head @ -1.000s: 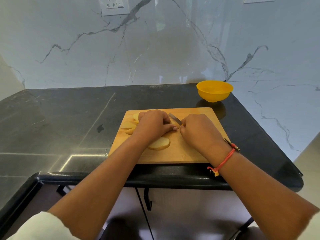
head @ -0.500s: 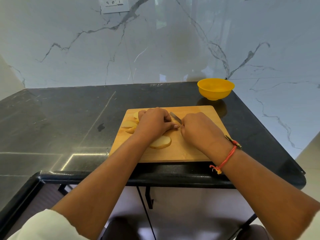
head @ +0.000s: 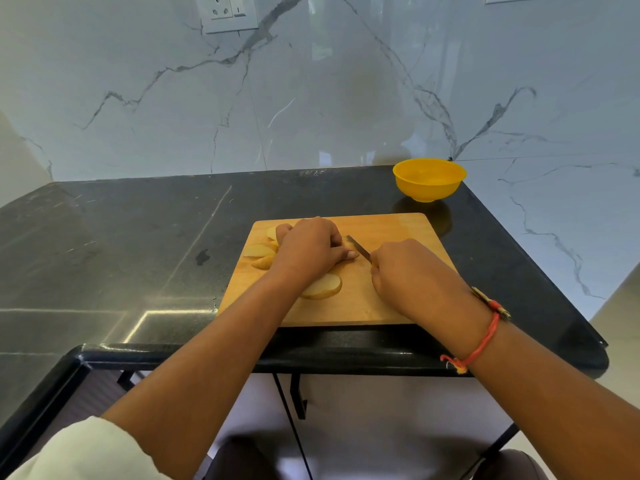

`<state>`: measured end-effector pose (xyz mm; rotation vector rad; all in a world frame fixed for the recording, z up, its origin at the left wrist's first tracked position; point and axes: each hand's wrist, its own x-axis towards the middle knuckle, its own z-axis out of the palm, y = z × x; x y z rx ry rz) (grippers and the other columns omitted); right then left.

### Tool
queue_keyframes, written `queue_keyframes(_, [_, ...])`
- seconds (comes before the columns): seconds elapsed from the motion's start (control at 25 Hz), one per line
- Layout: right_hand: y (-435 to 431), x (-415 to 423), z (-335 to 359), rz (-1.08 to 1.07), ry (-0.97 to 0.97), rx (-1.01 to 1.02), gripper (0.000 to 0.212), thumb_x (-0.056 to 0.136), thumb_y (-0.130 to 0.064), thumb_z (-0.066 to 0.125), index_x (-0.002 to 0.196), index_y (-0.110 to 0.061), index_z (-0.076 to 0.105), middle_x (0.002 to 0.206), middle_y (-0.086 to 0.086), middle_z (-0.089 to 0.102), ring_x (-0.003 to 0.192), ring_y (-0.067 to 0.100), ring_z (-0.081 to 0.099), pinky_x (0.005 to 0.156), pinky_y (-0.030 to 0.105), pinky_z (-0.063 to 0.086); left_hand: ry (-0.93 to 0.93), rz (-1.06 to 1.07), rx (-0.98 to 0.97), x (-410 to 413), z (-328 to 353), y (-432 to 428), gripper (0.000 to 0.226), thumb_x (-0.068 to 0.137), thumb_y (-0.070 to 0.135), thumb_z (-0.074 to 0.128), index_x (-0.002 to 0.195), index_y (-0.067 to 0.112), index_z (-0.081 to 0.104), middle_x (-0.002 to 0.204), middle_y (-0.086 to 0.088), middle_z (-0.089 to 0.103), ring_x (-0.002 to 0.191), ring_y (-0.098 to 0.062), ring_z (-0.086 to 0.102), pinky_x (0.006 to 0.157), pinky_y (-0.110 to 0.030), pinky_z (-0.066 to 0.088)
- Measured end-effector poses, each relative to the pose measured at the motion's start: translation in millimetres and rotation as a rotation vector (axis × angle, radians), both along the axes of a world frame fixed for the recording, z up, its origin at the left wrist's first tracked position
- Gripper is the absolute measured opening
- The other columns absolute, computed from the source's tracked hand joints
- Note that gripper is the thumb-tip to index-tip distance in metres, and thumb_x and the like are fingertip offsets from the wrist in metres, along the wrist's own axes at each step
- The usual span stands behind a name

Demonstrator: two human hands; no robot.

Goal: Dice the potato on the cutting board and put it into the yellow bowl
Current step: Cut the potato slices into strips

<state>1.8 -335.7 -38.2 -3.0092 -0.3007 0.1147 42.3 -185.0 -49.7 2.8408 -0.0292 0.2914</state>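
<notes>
The board (head: pixel 381 306) lies on the dark bench (head: pixel 138 237) near its front edge, and both hands are over it. The left hand (head: pixel 308 247) sits at the board's centre, knuckles up, with its fingers curled down on a potato piece (head: pixel 345 242). Only a sliver of that piece shows, at the hand's 3 o'clock, so its shape cannot be told. The right hand (head: pixel 412 275) is at 4 o'clock from the left one and is closed round the handle of a knife (head: pixel 358 248). The handle is almost all hidden in the fist. The blade runs toward 11 o'clock and its tip lies just beside the left fingertips, against the piece. Whether the edge is in the potato cannot be told.

The rest of the potato is on the board too. 1 wide slice (head: pixel 322 286) lies flat at 6 o'clock from the left hand, partly under the wrist. 3 more cuts (head: pixel 258 251) sit at the hand's 9 to 10 o'clock, near the board's left edge, touching or overlapping one another.

The bowl (head: pixel 429 178) stands upright at 1 o'clock from the board, apart from it, in the bench's far right corner by the marble wall (head: pixel 346 98). Nothing shows inside it.

A red thread (head: pixel 481 341) circles the right wrist. A pale sleeve (head: pixel 86 448) covers the left upper arm. A socket (head: pixel 230 12) is on the wall at 11 o'clock.
</notes>
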Motion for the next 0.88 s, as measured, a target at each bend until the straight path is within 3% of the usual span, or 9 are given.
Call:
queue_keyframes(0.08, [-6, -6, -1, 0.02, 0.016, -0.035, 0.031, 0.096, -0.027, 0.058, 0.127, -0.023, 0.058, 0.094, 0.003, 0.053, 0.087, 0.018, 0.057, 0.087, 0.033, 0.053, 0.004, -0.007, -0.011, -1, 0, 1, 0.031, 0.084, 0.057, 0.066, 0.097, 0.031, 0.073, 0.094, 0.011, 0.07, 0.087, -0.01, 0.053, 0.084, -0.037, 0.032])
queue_keyframes(0.24, [-17, -19, 1, 0.063, 0.077, -0.145, 0.039, 0.097, -0.025, 0.058, 0.135, -0.025, 0.051, 0.116, 0.006, 0.056, 0.097, 0.019, 0.056, 0.084, 0.031, 0.047, 0.006, -0.013, -0.04, -2, 1, 3, 0.03, 0.083, 0.057, 0.067, 0.097, 0.031, 0.074, 0.097, 0.012, 0.07, 0.093, -0.012, 0.055, 0.088, -0.039, 0.034])
queue_keyframes(0.4, [-28, -37, 2, 0.141, -0.067, -0.154, 0.044, 0.094, -0.018, 0.059, 0.135, -0.026, 0.046, 0.08, -0.002, 0.036, 0.075, 0.014, 0.044, 0.074, 0.03, 0.044, 0.007, -0.017, -0.048, -4, 2, 4, 0.03, 0.082, 0.059, 0.068, 0.094, 0.032, 0.073, 0.097, 0.012, 0.07, 0.095, -0.012, 0.057, 0.086, -0.038, 0.032])
queue_keyframes(0.48, [-32, -41, 2, 0.142, -0.136, -0.117, 0.041, 0.096, -0.019, 0.056, 0.135, -0.029, 0.046, 0.075, -0.005, 0.032, 0.068, 0.012, 0.041, 0.071, 0.029, 0.045, 0.015, -0.019, -0.047, -5, 3, 5, 0.031, 0.081, 0.059, 0.067, 0.096, 0.032, 0.073, 0.099, 0.012, 0.07, 0.094, -0.011, 0.055, 0.085, -0.038, 0.031])
queue_keyframes(0.72, [-26, -39, 9, 0.094, -0.317, 0.191, 0.035, 0.102, -0.03, 0.042, 0.135, -0.028, 0.054, 0.091, -0.003, 0.061, 0.081, 0.012, 0.058, 0.082, 0.028, 0.053, 0.065, -0.036, -0.021, -6, 6, 6, 0.036, 0.083, 0.058, 0.066, 0.109, 0.033, 0.072, 0.107, 0.011, 0.07, 0.104, -0.014, 0.057, 0.085, -0.036, 0.034])
queue_keyframes(0.88, [-6, -13, 3, 0.03, -0.281, 0.208, 0.03, 0.102, -0.03, 0.044, 0.126, -0.024, 0.061, 0.091, 0.0, 0.061, 0.083, 0.015, 0.058, 0.075, 0.029, 0.05, 0.07, -0.032, -0.03, -6, 6, 6, 0.031, 0.084, 0.055, 0.067, 0.105, 0.034, 0.074, 0.101, 0.011, 0.071, 0.101, -0.014, 0.059, 0.087, -0.038, 0.042])
